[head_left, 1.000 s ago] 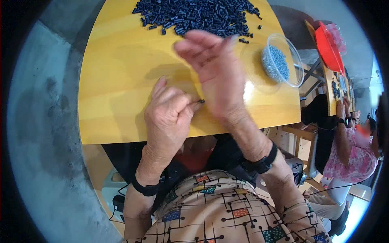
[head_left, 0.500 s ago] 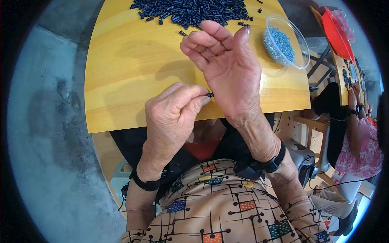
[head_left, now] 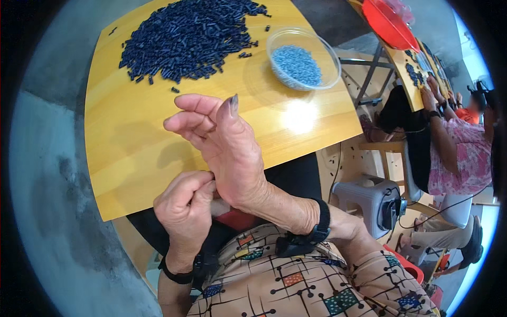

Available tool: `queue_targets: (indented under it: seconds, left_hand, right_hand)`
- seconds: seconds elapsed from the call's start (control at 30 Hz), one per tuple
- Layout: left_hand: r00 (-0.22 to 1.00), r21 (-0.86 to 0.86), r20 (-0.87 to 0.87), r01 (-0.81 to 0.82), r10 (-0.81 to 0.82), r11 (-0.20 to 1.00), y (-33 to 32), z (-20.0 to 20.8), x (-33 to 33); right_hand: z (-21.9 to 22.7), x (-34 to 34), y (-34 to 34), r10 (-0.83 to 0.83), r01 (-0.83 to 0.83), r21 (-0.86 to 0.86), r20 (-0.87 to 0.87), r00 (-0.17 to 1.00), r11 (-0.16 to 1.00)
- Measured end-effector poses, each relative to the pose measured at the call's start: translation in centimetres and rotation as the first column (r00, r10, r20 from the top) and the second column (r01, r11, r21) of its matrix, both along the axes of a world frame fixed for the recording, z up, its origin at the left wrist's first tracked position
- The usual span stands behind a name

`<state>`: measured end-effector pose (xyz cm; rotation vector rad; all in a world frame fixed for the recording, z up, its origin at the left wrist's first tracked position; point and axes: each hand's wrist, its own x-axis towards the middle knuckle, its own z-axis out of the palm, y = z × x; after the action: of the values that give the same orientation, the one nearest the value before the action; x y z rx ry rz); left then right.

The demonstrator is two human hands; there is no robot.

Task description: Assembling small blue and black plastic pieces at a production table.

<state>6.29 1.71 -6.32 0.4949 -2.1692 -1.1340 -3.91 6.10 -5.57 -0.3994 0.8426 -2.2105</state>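
Wooden table point(head_left: 132, 153): yellow, round-cornered, heaped with dark blue plastic tubes point(head_left: 185, 37)
Left hand point(head_left: 185, 211): fingertips pinched shut; contents hidden, can't tell
Right hand point(head_left: 222, 142): open, empty
Handling: I reckon tubes are light, stiff, rolly; pinch mid-length

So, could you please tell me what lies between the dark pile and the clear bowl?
A few stray dark pieces on bare yellow tabletop, head view.
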Motion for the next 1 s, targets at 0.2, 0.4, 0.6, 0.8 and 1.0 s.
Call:
queue_targets:
  seconds: [0.2,0.4,0.6,0.8,1.0]
  left_hand:
    - [0.991,0.051,-0.117,0.078,-0.071,0.996,0.0,1.3,-1.5]
    - [0.977,-0.127,-0.173,0.102,-0.123,0.987,0.0,2.2,-1.0]
    - [0.983,-0.15,-0.129,0.113,-0.133,0.982,1.0,2.9,-0.6]
    - [0.976,-0.212,-0.129,0.144,-0.174,0.967,2.2,3.0,0.1]
    - [0.971,-0.43,-0.008,0.214,-0.24,0.877,1.9,3.5,0.6]
  right_hand:
    - [1.3,-3.1,2.4,-0.059,0.057,-0.117,-0.012,0.998,0.991]
    - [0.7,-1.7,7.0,0.2,-0.177,0.251,-0.067,0.977,0.952]
    - [-0.3,-1.2,9.1,0.488,-0.491,0.125,0.061,0.871,0.862]
    - [-0.7,-0.9,9.8,0.459,-0.467,0.169,0.087,0.884,0.868]
    - [-0.4,-0.3,10.2,0.499,-0.536,0.173,0.217,0.839,0.826]
